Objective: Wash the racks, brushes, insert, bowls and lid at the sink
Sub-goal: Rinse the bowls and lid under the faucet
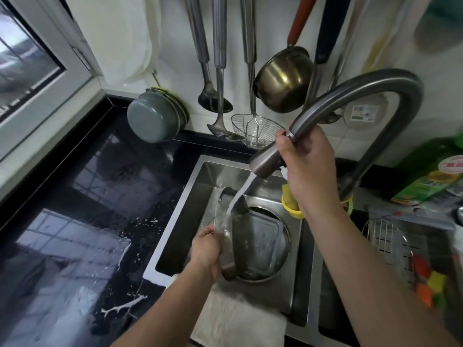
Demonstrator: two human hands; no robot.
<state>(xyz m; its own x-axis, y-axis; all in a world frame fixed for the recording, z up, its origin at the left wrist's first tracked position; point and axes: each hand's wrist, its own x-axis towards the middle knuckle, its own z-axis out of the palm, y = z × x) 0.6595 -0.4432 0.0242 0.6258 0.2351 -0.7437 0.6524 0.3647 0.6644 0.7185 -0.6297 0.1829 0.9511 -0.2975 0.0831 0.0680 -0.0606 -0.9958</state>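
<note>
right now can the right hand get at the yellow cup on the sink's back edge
Probably yes, once freed. The yellow cup sits just under the right hand, with nothing between, but that hand is gripping the faucet head and would have to let go first.

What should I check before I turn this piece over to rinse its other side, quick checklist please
1. Left hand grips the dark curved piece by its edge: ok.
2. Right hand holds the faucet head: ok.
3. Water stream lands on the piece: ok.
4. Room under the piece: a square glass lid lies in a metal bowl right below, so turning space is tight: not ok.
5. Residue left on the piece: cannot tell, blurred by water.
6. Splash stays in the sink: not ok, white spatter lies on the black counter.
</note>
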